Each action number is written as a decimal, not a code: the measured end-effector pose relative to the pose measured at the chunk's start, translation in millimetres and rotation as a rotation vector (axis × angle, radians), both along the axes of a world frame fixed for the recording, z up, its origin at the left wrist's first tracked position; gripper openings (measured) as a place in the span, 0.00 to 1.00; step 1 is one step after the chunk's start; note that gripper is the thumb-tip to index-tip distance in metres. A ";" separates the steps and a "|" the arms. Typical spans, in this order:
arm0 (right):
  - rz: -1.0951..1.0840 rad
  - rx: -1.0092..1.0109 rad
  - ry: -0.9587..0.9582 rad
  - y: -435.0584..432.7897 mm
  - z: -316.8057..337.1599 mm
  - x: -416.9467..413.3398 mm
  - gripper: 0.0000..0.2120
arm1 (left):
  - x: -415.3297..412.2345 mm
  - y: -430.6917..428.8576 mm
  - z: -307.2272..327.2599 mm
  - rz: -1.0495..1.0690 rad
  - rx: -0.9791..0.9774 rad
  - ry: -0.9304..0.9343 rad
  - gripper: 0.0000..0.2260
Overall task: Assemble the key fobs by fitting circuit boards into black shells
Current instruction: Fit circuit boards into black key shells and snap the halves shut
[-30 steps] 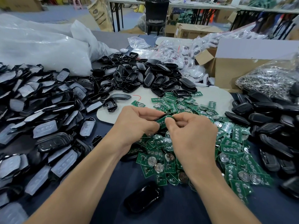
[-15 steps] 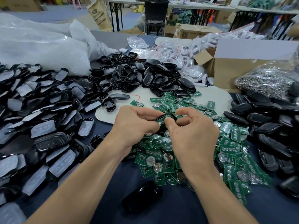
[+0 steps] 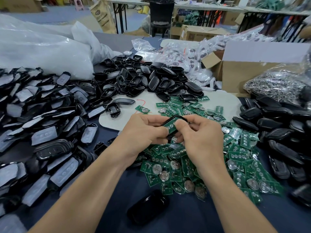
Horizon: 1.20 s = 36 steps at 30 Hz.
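We judge this to be the fitting step. The left hand (image 3: 143, 130) and right hand (image 3: 202, 140) meet above the surface (image 3: 185, 219), fingers (image 3: 151, 118) curled round a black shell (image 3: 175, 117), with a green circuit board (image 3: 170, 126) pressed into it under the right thumb. Whether the board is fully seated, we cannot tell. Next we expect firm, even thumb pressure along its edges. The print on the brown sack (image 3: 101, 15) and the cardboard box (image 3: 198, 33) is too blurred to read.
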State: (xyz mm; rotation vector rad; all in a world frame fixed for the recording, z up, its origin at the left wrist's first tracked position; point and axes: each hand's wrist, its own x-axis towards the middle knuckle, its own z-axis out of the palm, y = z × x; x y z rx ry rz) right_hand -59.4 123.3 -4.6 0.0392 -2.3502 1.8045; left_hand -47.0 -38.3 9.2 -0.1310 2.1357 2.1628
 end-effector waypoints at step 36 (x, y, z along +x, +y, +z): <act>0.104 0.004 0.006 -1.2 1.8 -0.7 0.04 | 1.6 4.2 4.6 0.090 -0.006 0.064 0.19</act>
